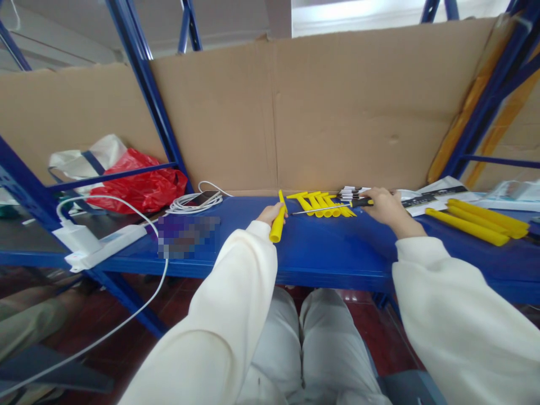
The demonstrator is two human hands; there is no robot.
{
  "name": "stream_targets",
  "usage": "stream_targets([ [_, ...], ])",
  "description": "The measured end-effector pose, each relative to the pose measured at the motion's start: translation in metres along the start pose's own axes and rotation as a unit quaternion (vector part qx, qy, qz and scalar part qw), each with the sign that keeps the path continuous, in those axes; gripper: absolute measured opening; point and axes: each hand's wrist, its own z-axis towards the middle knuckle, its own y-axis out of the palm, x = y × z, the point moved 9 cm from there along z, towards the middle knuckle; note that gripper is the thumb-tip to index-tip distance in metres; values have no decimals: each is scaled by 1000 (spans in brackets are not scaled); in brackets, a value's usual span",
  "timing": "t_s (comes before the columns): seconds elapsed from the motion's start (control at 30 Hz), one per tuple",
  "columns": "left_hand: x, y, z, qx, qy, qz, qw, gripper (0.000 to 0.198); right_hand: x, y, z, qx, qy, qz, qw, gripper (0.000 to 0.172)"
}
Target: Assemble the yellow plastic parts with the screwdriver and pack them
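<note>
My left hand (pixel 268 215) is closed around a yellow tube-like piece (pixel 277 229), whose flared lower end points toward me. My right hand (pixel 386 207) grips the dark handle of a long screwdriver (pixel 323 210). Its thin metal shaft reaches left, with the tip a little short of the yellow piece and apart from it. Behind the shaft, several similar yellow T-shaped pieces (pixel 321 202) lie side by side on the blue shelf top (pixel 333 247).
Yellow tubes (pixel 468 226) and white-and-black packaging (pixel 441 197) lie at right. At left are a power strip (pixel 107 244), a coiled white cable (pixel 196 202) and a red plastic bag (pixel 137 183). Cardboard (pixel 337 107) stands behind, between blue uprights (pixel 152 95).
</note>
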Motion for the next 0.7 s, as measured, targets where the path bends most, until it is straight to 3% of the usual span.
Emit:
stream_targets([
  [0.23,0,-8,-1,1,-11,-7,1000,24,2,2,-1,28,-10,18,999,25],
  [0.7,1,0,-3,-34,0,-3,999,28,3,-2,-2,35,20,63,997,29],
])
